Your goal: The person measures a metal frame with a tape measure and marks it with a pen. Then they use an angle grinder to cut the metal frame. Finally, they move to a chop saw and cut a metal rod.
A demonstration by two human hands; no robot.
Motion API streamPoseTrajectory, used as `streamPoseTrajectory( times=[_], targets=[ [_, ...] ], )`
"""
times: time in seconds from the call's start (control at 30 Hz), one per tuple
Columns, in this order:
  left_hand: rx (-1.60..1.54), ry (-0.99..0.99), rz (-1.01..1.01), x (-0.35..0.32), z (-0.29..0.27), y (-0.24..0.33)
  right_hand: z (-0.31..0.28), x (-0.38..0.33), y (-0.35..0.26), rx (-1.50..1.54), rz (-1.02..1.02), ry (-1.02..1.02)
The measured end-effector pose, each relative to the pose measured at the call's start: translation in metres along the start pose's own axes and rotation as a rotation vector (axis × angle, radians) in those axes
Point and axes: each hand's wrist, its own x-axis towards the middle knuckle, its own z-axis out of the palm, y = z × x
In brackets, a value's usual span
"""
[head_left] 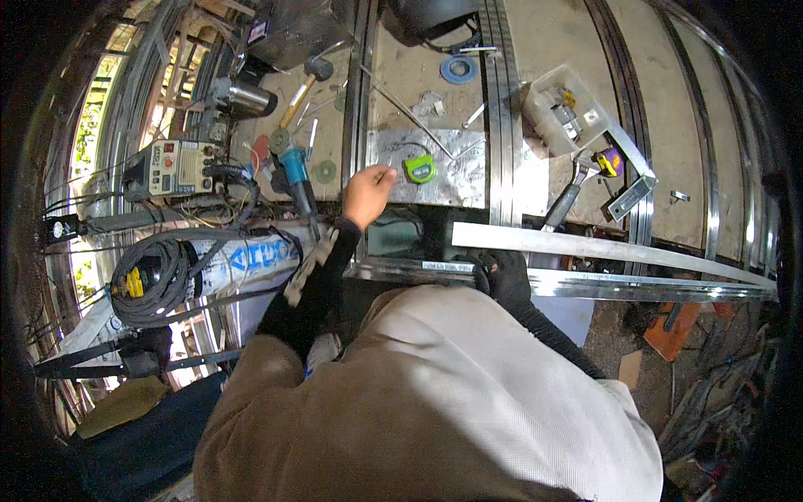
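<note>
The left of my two head-worn fisheye cameras is looking steeply down and forward, upright; my shirt (435, 393) is filling the lower middle, nearest the lens; my left hand (368, 197) and right hand (508, 280) are sitting mid-view, farther off; the bench (548, 38) is stretching beyond them; the bar (602, 248) is curving toward the dark rim.

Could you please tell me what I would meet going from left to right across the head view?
Control box with knobs, teal angle grinder, left hand, green tape measure, right hand, purple-and-yellow tape measure.
</note>
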Motion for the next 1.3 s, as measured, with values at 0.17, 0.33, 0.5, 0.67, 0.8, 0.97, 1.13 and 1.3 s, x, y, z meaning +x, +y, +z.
streamPoseTrajectory(
  times=[0.17, 0.33, 0.5, 0.67, 0.8, 0.97, 1.13, 1.3],
  targets=[
    [-0.148, 0.146, -0.153, 0.151, 0.041, -0.060, -0.004, -0.003, -0.004, -0.010, 0.005, -0.008],
    [0.456, 0.128, -0.081, 0.245, 0.081, -0.089, 0.015, -0.013, 0.003, -0.047, 0.120, 0.081],
    [0.037, -0.025, -0.047, 0.230, 0.071, -0.052, 0.033, -0.019, 0.009, -0.140, 0.162, 0.108],
    [-0.725, -0.016, -0.163, 0.174, 0.011, 0.023, 0.027, -0.011, -0.003, -0.185, 0.129, 0.105],
    [-0.791, -0.077, -0.042, 0.128, -0.071, 0.047, 0.026, -0.004, -0.012, -0.237, 0.105, 0.136],
    [-0.679, -0.075, 0.046, 0.072, -0.147, 0.015, 0.034, -0.005, -0.014, -0.391, 0.062, 0.196],
    [-0.594, 0.048, 0.102, 0.005, -0.185, -0.034, 0.031, 0.000, -0.024, -0.422, 0.064, 0.175],
    [-0.564, 0.135, 0.157, -0.040, -0.216, -0.064, 0.040, 0.004, -0.032, -0.289, 0.131, 0.267]
  ],
)
